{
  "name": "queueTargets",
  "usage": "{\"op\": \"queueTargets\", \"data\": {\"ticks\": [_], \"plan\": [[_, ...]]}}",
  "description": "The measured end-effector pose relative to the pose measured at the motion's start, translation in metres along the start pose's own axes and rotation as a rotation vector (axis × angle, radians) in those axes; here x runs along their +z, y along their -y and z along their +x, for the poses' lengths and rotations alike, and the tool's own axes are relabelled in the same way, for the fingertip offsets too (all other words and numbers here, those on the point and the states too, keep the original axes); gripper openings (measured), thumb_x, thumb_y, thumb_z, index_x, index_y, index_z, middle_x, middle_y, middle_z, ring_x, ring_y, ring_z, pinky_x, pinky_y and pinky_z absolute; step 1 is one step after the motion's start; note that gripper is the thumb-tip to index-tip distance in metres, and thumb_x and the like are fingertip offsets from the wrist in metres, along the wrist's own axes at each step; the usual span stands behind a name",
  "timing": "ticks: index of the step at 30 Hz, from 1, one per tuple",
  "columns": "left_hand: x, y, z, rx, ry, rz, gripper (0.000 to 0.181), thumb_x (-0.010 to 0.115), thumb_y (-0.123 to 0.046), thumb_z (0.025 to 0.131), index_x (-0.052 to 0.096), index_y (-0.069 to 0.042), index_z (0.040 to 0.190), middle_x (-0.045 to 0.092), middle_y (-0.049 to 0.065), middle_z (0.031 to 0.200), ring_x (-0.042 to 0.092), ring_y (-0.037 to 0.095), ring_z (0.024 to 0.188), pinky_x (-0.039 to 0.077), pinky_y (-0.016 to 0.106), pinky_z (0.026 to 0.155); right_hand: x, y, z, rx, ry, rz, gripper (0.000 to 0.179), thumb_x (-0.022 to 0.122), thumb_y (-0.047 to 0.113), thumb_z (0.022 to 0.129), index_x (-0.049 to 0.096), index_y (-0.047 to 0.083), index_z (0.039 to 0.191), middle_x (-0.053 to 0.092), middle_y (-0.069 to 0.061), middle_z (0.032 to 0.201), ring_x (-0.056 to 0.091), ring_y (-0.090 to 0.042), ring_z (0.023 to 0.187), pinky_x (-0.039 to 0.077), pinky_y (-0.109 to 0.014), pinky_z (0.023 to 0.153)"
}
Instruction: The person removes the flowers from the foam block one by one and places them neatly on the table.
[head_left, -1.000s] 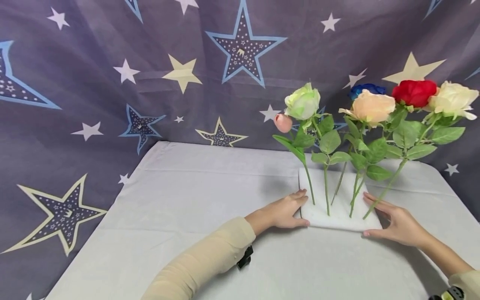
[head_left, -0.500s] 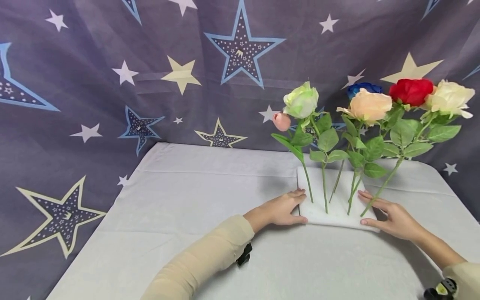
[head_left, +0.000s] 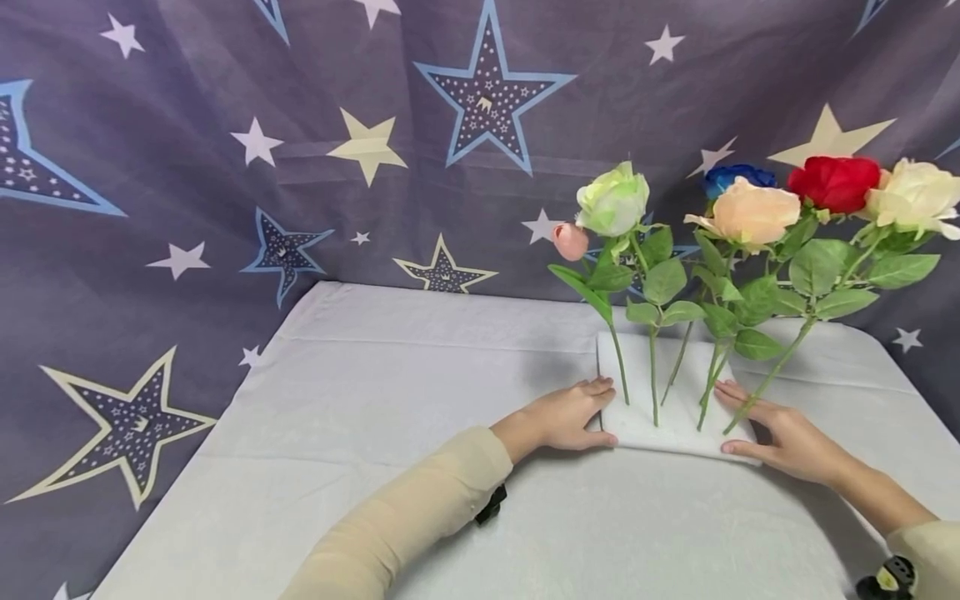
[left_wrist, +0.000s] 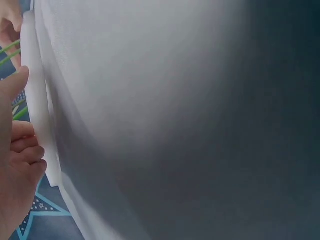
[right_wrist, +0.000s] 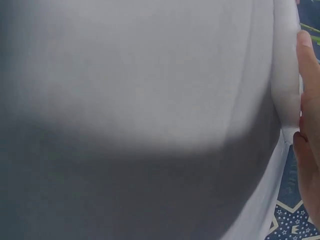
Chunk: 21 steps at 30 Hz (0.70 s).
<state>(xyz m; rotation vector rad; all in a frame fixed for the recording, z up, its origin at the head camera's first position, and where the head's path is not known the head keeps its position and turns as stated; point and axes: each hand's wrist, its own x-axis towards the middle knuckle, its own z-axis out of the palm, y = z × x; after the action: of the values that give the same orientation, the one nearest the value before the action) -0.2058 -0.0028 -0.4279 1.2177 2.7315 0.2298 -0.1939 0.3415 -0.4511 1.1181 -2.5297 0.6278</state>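
A white foam slab (head_left: 637, 427) lies on the table with several flowers upright or leaning in it: a pink tulip (head_left: 571, 242), a pale green rose (head_left: 612, 200), a peach rose (head_left: 753, 214), a blue rose (head_left: 738, 178), a red rose (head_left: 834, 183) and a cream rose (head_left: 915, 198). My left hand (head_left: 572, 417) rests against the slab's left side, thumb at the front corner and fingers farther back. On the right side, my right hand (head_left: 798, 442) touches the slab likewise, its fingers behind the rightmost stem. Both wrist views show thumb and fingertips along the slab's edge (left_wrist: 37, 100).
A light grey cloth (head_left: 360, 400) covers the table. Behind it hangs a dark curtain (head_left: 480, 208) printed with stars. Leaves and blooms on the right spread out above my right hand, and the cream rose reaches the picture's right edge.
My right hand has shifted slightly left, its fingertips now farther over the slab's right side. The left hand stays at the left edge. The whole view sways a little.
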Motion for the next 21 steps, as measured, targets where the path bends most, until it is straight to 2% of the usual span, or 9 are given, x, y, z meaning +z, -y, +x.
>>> {"op": "queueTargets", "data": {"ticks": [4,7,10,14,16,18,21], "plan": [[-0.003,0.001,0.000,0.001,0.019,-0.037,0.075,0.051,-0.052,0.095,0.034,-0.002,0.148,0.029,0.014,0.158,0.027,0.023,0.148,0.021,0.031,0.125,-0.003,-0.001,0.001,-0.032,0.019,-0.015,0.085,0.086,0.020,0.063,0.051,0.003,0.138,0.036,0.005,0.150,0.017,0.019,0.136,0.014,0.005,0.110],[-0.008,0.004,-0.002,-0.013,0.040,-0.133,0.072,0.055,-0.048,0.094,0.034,-0.004,0.148,0.029,0.012,0.158,0.026,0.022,0.149,0.020,0.030,0.126,-0.005,-0.002,0.003,-0.048,0.031,-0.019,0.087,0.087,0.022,0.062,0.050,0.005,0.139,0.032,0.010,0.150,0.017,0.020,0.135,0.013,0.005,0.110],[-0.013,0.007,-0.005,-0.049,0.038,-0.252,0.068,0.059,-0.044,0.094,0.037,-0.008,0.148,0.031,0.009,0.158,0.026,0.020,0.148,0.020,0.029,0.126,-0.004,-0.003,0.005,-0.064,0.029,-0.017,0.088,0.087,0.023,0.061,0.050,0.007,0.140,0.034,0.009,0.149,0.019,0.019,0.136,0.014,0.005,0.111],[-0.021,0.009,-0.006,-0.100,0.004,-0.338,0.062,0.059,-0.041,0.094,0.042,-0.010,0.145,0.039,0.008,0.154,0.033,0.020,0.145,0.025,0.027,0.124,-0.003,-0.004,0.008,-0.081,0.019,-0.019,0.087,0.087,0.023,0.060,0.052,0.006,0.137,0.038,0.005,0.146,0.021,0.017,0.137,0.016,0.003,0.112],[-0.026,0.010,-0.006,-0.122,-0.018,-0.379,0.059,0.060,-0.038,0.094,0.045,-0.010,0.144,0.046,0.008,0.150,0.042,0.020,0.141,0.030,0.025,0.121,-0.003,-0.003,0.008,-0.077,0.021,-0.028,0.086,0.087,0.023,0.060,0.053,0.005,0.137,0.039,0.003,0.146,0.020,0.018,0.137,0.016,0.004,0.111],[-0.030,0.010,-0.005,-0.143,-0.052,-0.448,0.055,0.061,-0.034,0.094,0.047,-0.010,0.142,0.051,0.008,0.146,0.047,0.021,0.137,0.036,0.024,0.118,-0.003,-0.002,0.008,-0.068,0.031,-0.040,0.086,0.087,0.023,0.061,0.052,0.006,0.138,0.044,-0.007,0.145,0.018,0.020,0.136,0.015,0.005,0.110],[-0.036,0.010,-0.002,-0.215,-0.121,-0.709,0.049,0.061,-0.026,0.094,0.051,-0.007,0.138,0.057,0.010,0.140,0.054,0.023,0.130,0.045,0.026,0.111,-0.004,0.000,0.006,-0.049,0.056,-0.057,0.087,0.087,0.024,0.063,0.050,0.009,0.140,0.053,-0.024,0.137,0.014,0.023,0.133,0.012,0.008,0.107]]}}
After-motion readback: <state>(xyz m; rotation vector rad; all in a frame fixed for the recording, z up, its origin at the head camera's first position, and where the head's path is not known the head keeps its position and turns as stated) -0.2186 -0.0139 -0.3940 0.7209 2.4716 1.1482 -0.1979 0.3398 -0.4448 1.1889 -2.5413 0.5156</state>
